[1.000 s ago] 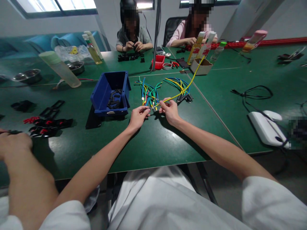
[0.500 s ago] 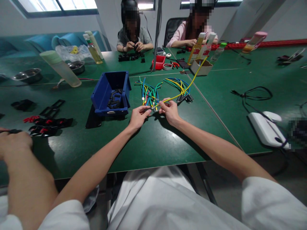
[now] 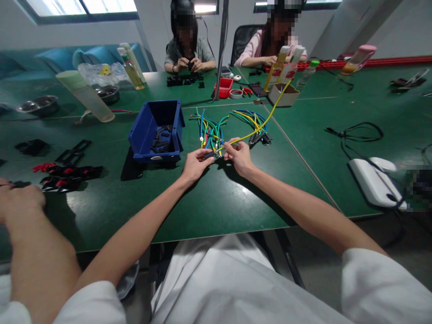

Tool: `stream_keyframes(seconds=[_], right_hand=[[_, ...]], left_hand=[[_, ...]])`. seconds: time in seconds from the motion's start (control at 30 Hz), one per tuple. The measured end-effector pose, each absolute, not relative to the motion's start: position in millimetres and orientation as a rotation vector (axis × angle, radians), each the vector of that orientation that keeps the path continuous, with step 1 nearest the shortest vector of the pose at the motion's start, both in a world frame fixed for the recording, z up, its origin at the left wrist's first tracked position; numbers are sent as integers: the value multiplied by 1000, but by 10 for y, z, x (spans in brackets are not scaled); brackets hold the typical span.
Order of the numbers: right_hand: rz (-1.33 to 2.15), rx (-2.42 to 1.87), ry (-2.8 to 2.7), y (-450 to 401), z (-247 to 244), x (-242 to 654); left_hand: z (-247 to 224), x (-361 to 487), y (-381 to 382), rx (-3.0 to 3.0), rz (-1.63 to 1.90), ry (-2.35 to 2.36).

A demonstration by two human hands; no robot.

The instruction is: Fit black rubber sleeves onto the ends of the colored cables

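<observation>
My right hand (image 3: 239,156) pinches a yellow wire (image 3: 270,118) near one end; its long free part arcs up to the right over the table. Fingers closed, my left hand (image 3: 196,164) grips a small black connector housing (image 3: 209,155) at that end of the wire. Whether the wire sits inside the housing is too small to tell. Just beyond my hands lies a pile of loose blue, green and yellow wires (image 3: 211,128) with metal terminals. To its right is a bundle of wires (image 3: 251,118) with black housings on their near ends.
A blue bin (image 3: 140,135) with black housings stands left of my hands, against a dark flat object (image 3: 131,167). Farther left are black and red parts (image 3: 69,175) and another person's arm (image 3: 37,234). A metal pole (image 3: 222,49) rises ahead; a white device (image 3: 374,182) lies right.
My left fingers have shifted very slightly at the black housing, which shows a little more now. Both hands otherwise keep their places, and the yellow wire is nearly still.
</observation>
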State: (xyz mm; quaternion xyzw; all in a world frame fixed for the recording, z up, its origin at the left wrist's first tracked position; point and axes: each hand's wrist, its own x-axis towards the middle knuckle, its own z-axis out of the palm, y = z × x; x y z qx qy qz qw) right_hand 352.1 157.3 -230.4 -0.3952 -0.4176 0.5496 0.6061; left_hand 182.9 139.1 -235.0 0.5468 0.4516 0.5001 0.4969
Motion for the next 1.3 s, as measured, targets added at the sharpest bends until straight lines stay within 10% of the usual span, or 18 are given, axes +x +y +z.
stream_keyframes(seconds=[1.3], right_hand=[[1320,-907,-1030,1503,-2255,3485]], left_hand=[[-2373,1831,1387,1344,1255,1079]])
